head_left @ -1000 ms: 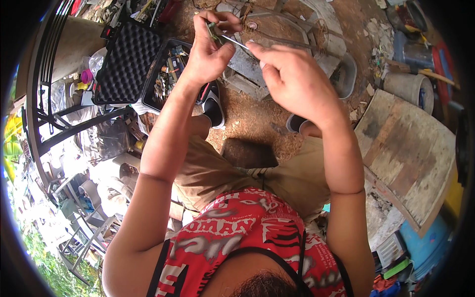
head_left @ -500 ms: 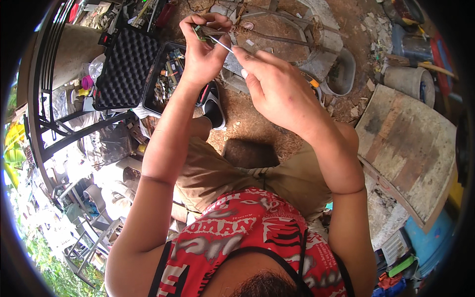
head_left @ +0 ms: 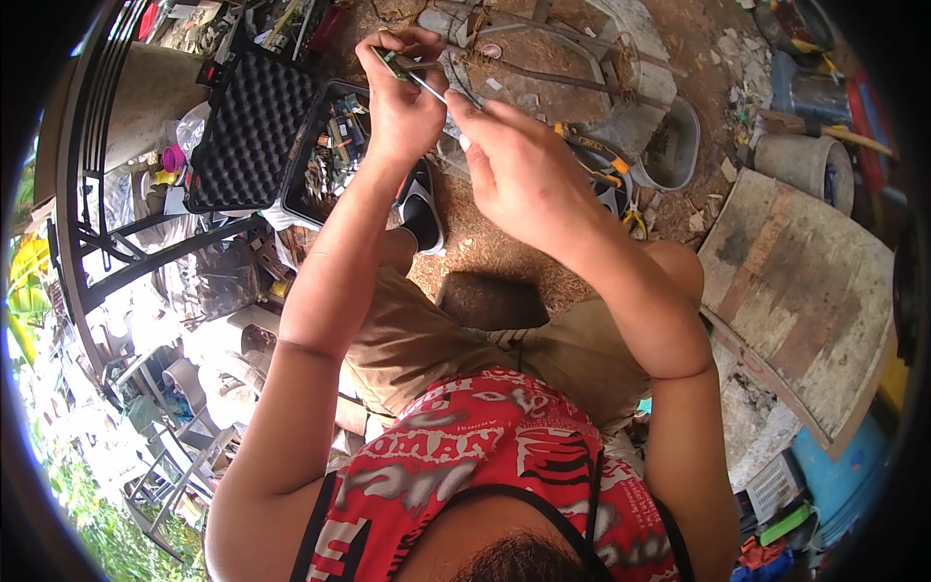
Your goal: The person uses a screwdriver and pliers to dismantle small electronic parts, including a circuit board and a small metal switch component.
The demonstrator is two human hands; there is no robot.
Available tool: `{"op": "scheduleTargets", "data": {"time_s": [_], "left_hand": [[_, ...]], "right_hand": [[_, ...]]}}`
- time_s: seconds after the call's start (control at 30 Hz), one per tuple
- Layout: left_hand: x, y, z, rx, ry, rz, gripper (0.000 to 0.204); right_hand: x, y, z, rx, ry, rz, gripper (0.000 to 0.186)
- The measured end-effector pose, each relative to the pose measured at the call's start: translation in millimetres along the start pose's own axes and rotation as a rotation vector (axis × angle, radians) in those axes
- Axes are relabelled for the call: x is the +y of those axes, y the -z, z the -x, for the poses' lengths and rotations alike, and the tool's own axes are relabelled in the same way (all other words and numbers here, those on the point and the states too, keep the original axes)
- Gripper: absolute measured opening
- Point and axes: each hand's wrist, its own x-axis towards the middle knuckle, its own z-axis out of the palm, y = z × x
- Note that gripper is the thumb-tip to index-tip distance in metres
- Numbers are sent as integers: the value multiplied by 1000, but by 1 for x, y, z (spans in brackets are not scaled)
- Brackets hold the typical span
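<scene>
Near the top centre, my left hand (head_left: pixel 405 121) grips a small green circuit board (head_left: pixel 391 62), its fingers curled around it. A thin silver tool shaft (head_left: pixel 430 86) runs from the board into my right hand (head_left: pixel 529 179), which is closed on that tool; its handle is hidden by the fingers. Beyond my right hand lie yellow-and-black tools (head_left: pixel 606 157), partly hidden, and small yellow pliers (head_left: pixel 635 221). Left of my left hand an open black case, with an egg-crate foam lid (head_left: pixel 247 131), holds jumbled small electronic parts (head_left: pixel 330 150).
A grey tub (head_left: pixel 669 145) and bucket (head_left: pixel 795 170) stand at the upper right, above a worn wooden board (head_left: pixel 790 301). A black metal frame (head_left: pixel 92 194) and heaped clutter line the left. My feet and legs surround a dark block (head_left: pixel 493 299) on the dirt floor.
My right hand has moved left and slightly up toward my left hand with the tool, uncovering the yellow tools behind it. My left hand has shifted a little left.
</scene>
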Motion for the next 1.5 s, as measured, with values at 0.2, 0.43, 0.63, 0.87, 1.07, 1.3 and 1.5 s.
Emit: {"op": "scheduleTargets", "data": {"time_s": [0.2, 0.43, 0.63, 0.87, 1.07, 1.3, 1.5], "left_hand": [[3, 1, 2, -144, -2, 82, 43], [5, -5, 0, -150, 76, 165, 41], [2, 2, -2, -47, -95, -57, 41], [1, 3, 0, -70, -72, -41, 42], [1, 4, 2, -181, 3, 35, 44], [-5, 33, -29, 273, 402, 371, 24], [-22, 70, -38, 43, 445, 980, 19]], "right_hand": [[13, 46, -19, -182, -8, -17, 32], [15, 35, -8, -30, 119, 67, 31], [-6, 3, 5, 49, 63, 42, 34], [6, 51, -23, -219, -92, -32, 32], [11, 52, -17, -143, -5, 23, 28], [26, 77, -6, -16, -337, -9, 37], [102, 4, -14, 31, -377, 216, 48]]}}
